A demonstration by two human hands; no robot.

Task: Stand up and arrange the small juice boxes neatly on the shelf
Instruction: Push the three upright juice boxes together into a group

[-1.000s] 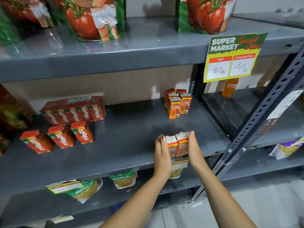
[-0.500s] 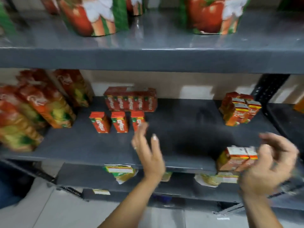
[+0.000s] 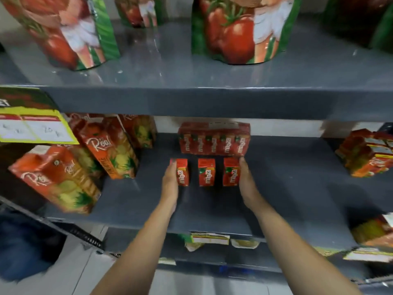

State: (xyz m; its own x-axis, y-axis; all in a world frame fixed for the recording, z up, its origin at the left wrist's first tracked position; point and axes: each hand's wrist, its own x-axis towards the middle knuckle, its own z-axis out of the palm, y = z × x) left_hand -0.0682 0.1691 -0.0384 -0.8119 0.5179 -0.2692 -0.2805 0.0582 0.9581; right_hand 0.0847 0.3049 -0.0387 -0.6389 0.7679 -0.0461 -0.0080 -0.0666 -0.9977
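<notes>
Three small red Maaza juice boxes stand upright in a row, with small gaps between them, on the grey middle shelf (image 3: 287, 177): a left box (image 3: 182, 172), a middle box (image 3: 206, 172) and a right box (image 3: 231, 171). My left hand (image 3: 170, 184) lies flat against the outer side of the left box. My right hand (image 3: 246, 182) lies flat against the outer side of the right box. Both hands have their fingers stretched out. Right behind the three stands a tight row of several more Maaza boxes (image 3: 213, 138).
Large Real juice cartons (image 3: 110, 145) lean at the shelf's left, under a yellow price tag (image 3: 32, 126). Small Real boxes (image 3: 368, 154) stand at the right, more (image 3: 374, 231) at the front right edge. Tomato pouches (image 3: 234, 28) fill the top shelf. Snack packets (image 3: 209, 239) lie below.
My view swung left from the small Real boxes to the Maaza boxes. Both hands left the Real pair and now flank the three Maaza boxes.
</notes>
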